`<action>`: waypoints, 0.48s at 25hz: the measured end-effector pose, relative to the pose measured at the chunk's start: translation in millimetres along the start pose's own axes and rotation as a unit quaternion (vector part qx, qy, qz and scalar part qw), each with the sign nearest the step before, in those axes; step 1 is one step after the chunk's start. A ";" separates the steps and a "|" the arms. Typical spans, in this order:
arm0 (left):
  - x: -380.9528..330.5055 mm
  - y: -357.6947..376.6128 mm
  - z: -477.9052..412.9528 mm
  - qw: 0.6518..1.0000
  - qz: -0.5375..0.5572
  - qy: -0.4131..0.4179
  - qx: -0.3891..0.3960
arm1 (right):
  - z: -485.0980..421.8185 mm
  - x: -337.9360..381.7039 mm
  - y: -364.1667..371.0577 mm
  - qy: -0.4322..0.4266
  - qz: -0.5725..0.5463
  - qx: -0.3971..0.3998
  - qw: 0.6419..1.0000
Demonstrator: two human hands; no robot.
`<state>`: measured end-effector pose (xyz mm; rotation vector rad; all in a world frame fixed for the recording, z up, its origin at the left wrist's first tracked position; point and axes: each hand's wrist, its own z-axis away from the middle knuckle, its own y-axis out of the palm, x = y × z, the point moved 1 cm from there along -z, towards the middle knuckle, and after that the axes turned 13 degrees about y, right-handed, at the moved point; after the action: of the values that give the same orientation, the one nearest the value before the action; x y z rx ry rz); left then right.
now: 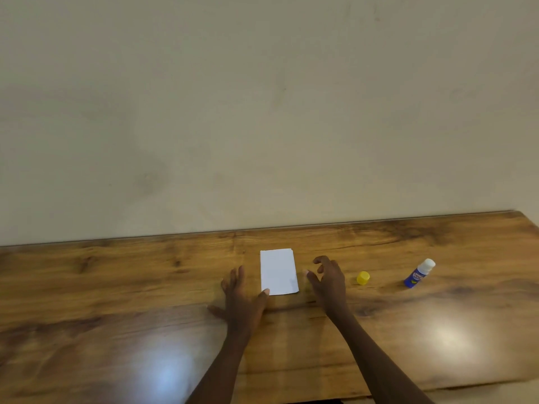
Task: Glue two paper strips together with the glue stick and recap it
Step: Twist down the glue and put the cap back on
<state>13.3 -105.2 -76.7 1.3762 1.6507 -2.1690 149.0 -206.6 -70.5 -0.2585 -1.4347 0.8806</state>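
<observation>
white paper (pixel 279 272), yellow cap (pixel 363 277), blue glue stick (pixel 418 274), brown wood-grain table (pixel 116 287).

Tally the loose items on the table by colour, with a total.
White: 1, the paper
Yellow: 1, the cap
Blue with a white tip: 1, the glue stick, uncapped
Total: 3

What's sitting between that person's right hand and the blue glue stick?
The yellow cap stands alone on the wooden table, between the right hand and the uncapped glue stick, seen in the head view.
</observation>
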 end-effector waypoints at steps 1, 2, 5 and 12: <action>-13.3 8.0 0.0 1.000 0.001 0.026 0.004 | 0.3 -1.6 -10.2 -0.025 0.001 -0.020 1.000; -28.4 17.2 -0.3 0.998 0.007 0.062 0.014 | -0.1 -3.5 -23.7 -0.052 0.000 -0.050 0.997; -67.5 44.3 -3.1 0.987 0.019 0.148 0.065 | -8.3 -12.6 -71.1 -0.122 0.023 -0.178 0.976; -130.3 112.3 7.5 0.972 -0.027 0.180 0.149 | -21.2 -82.4 -155.1 -0.011 -0.086 -0.250 0.964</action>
<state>147.5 -212.8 -68.8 1.9271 1.5193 -2.3875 234.4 -357.6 -35.8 -0.4934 -1.6585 0.3682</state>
